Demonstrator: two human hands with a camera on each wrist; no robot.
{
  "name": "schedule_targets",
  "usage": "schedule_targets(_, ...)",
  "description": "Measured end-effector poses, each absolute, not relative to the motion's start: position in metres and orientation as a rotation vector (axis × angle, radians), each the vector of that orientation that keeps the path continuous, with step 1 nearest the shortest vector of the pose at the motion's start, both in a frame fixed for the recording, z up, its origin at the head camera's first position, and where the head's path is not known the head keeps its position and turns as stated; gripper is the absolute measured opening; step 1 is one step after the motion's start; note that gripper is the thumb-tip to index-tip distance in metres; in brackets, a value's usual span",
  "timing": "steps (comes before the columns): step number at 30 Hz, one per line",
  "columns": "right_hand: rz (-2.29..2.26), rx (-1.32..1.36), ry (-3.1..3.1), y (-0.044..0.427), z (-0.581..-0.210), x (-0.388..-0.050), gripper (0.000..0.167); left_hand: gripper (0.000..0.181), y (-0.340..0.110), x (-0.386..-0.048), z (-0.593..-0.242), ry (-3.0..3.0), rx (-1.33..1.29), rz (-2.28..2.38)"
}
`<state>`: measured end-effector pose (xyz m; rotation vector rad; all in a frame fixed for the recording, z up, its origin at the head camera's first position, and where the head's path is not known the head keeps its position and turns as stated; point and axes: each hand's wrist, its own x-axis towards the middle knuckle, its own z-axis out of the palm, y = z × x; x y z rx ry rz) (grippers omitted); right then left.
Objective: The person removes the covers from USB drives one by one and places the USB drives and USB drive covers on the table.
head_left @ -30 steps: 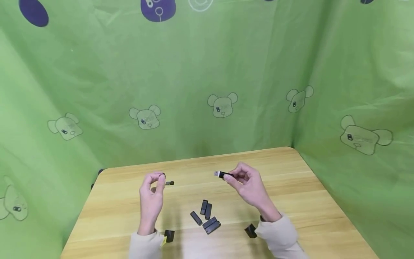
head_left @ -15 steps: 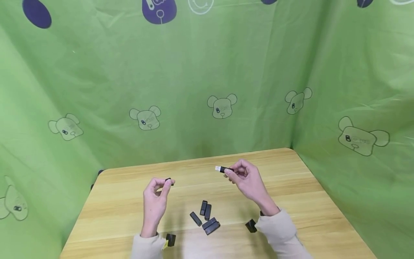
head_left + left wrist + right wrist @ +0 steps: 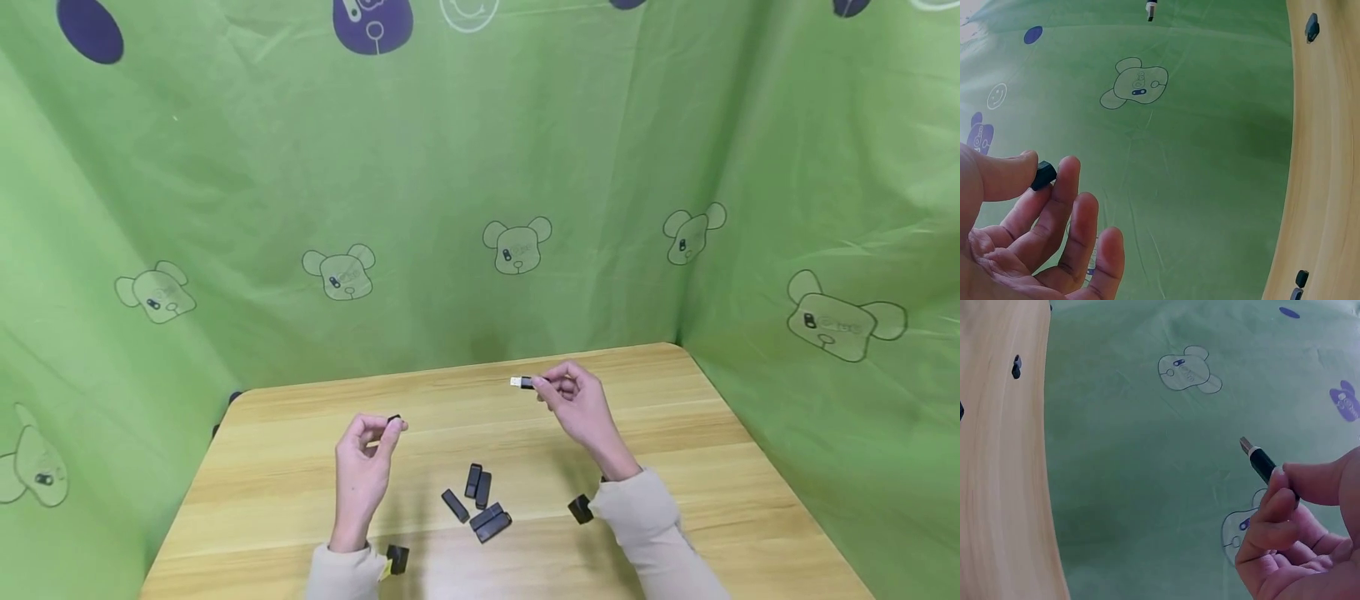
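Note:
My left hand holds a small black cap between thumb and fingertips, above the left part of the table. Off to the right and a little farther back, my right hand pinches a black USB flash drive by its body. Its bare metal plug points left toward the left hand. A wide gap separates the cap from the drive. In the left wrist view, the ring and little fingers of my left hand spread apart from the cap. The drive's rear end is hidden in the right fingers.
Several black flash drives lie loosely grouped on the wooden table, in front of and between the hands. Two small black caps lie on the table in the left wrist view. A green curtain surrounds the table's back and sides.
The left hand, with the cap, has moved right and slightly nearer, now covering the two caps on the table in the head view. The right hand has shifted slightly farther away with the flash drive.

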<state>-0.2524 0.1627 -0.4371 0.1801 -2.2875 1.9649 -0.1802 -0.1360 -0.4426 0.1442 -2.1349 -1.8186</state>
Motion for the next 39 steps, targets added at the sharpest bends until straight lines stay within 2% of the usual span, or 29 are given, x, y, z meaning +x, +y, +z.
schedule_targets(11, 2.097, -0.073, -2.293, 0.167, -0.445, -0.262, 0.020, 0.020, -0.135, -0.181, -0.448, -2.141, 0.150, -1.825)
schedule_targets(16, 2.192, -0.177, -2.249, 0.170, -0.451, -0.269, 0.024, 0.021, -0.134, -0.181, -0.449, -2.142, 0.142, -1.829)
schedule_targets(25, 2.277, -0.355, -2.178, 0.176, -0.476, -0.285, 0.030, 0.018, -0.131, -0.181, -0.451, -2.162, 0.141, -1.809)
schedule_targets(39, 2.269, -0.487, -2.181, 0.176, -0.515, -0.304, 0.027, 0.017, -0.130, -0.181, -0.456, -2.168, 0.147, -1.800)
